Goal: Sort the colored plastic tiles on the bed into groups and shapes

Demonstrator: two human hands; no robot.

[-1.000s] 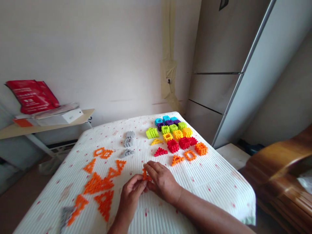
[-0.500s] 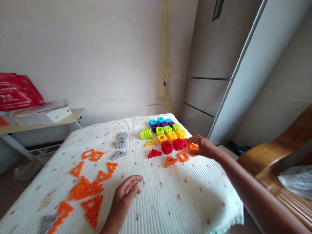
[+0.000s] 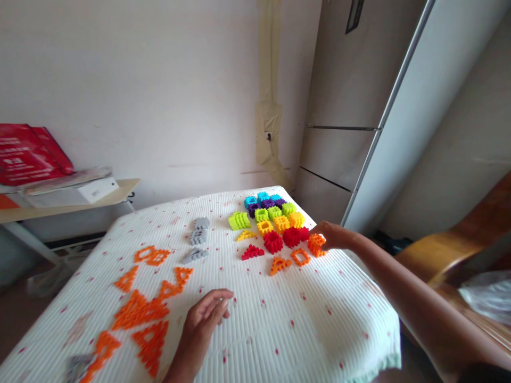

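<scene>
My left hand (image 3: pixel 203 322) rests on the quilted cover with its fingers loosely bent and slightly apart, and no object shows in it. At the right edge of the coloured blocks is my right hand (image 3: pixel 332 235). Its fingertips are by the end of the red notched blocks (image 3: pixel 294 237), with the thumb lower down and apart from them. Just below these fingers stands an orange notched block (image 3: pixel 316 246); whether they touch it is unclear. An orange square frame (image 3: pixel 301 257) and an orange triangle (image 3: pixel 280 265) lie nearby.
Yellow blocks (image 3: pixel 281 223), green blocks (image 3: pixel 274 213), purple blocks (image 3: pixel 268 202) and blue blocks (image 3: pixel 263 197) stand in rows. Grey pieces (image 3: pixel 199 234) lie centre-left, loose orange pieces (image 3: pixel 133 308) farther left. A fridge (image 3: pixel 339 106) and wooden chair (image 3: pixel 435 260) flank the right side.
My right hand has shifted slightly right, uncovering more of the orange block and the end of the red blocks. My left hand stays in place.
</scene>
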